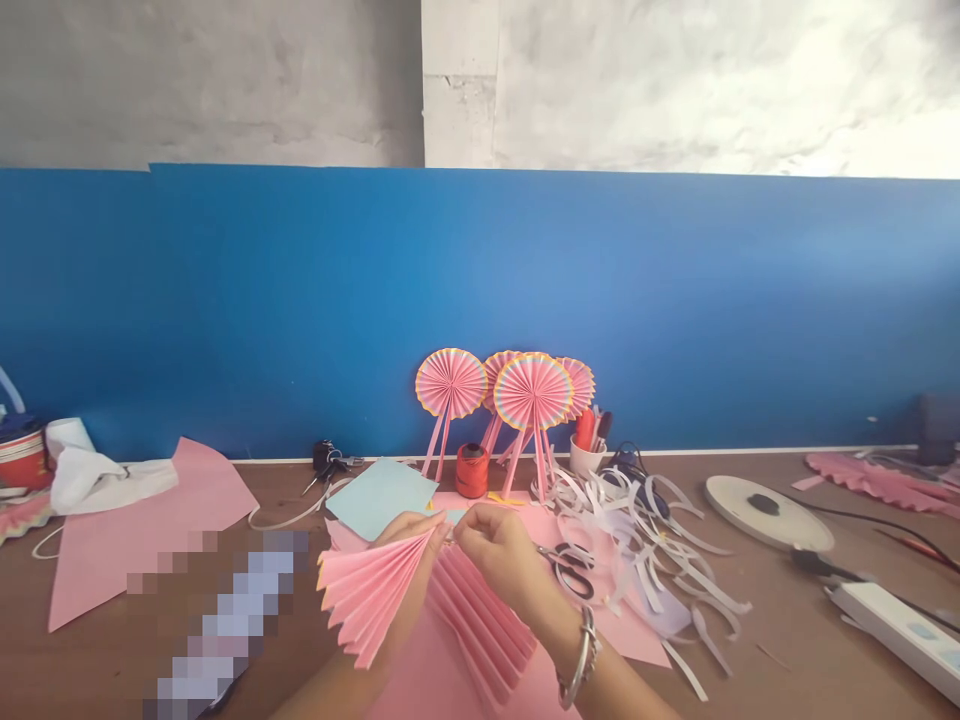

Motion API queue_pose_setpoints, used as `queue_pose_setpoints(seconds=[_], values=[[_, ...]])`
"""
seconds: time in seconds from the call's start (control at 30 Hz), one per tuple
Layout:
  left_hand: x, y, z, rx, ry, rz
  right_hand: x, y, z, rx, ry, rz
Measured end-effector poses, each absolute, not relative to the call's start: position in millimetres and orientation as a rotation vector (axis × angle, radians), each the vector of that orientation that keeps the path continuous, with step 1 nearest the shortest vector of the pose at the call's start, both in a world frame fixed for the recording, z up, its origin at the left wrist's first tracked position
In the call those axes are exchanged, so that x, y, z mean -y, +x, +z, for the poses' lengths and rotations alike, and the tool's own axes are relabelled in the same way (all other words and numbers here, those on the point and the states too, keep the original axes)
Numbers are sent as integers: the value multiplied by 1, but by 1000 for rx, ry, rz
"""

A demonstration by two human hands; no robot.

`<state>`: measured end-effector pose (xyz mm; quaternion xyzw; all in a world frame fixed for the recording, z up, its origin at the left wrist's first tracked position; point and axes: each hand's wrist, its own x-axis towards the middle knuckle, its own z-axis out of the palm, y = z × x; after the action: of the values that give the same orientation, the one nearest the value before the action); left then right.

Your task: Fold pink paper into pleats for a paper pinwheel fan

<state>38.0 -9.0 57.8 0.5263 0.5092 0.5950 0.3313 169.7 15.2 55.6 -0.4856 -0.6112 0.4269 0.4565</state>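
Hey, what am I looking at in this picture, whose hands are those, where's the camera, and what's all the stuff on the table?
There is no machine here. A camera worn on a person's head looks forward and down, so the two bare hands at the bottom are that person's own. The left hand holds a pleated pink paper fan, and the right hand, with a bracelet on its wrist, pinches the fan's narrow end. On the brown table lie scissors, curled white paper strips, a light blue sheet, a large pink sheet, a red spool and a white power strip. Finished round pink fans lean on the blue wall.
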Motion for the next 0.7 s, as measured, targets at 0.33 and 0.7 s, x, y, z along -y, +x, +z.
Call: queue_pose_setpoints(seconds=[0.33, 0.7], values=[[2, 42, 28, -1237, 1794, 1984, -10, 160, 56, 1373, -1132, 1012], [11, 37, 49, -1415, 1588, 1593, -11, 155, 53, 1399, -1206, 873]])
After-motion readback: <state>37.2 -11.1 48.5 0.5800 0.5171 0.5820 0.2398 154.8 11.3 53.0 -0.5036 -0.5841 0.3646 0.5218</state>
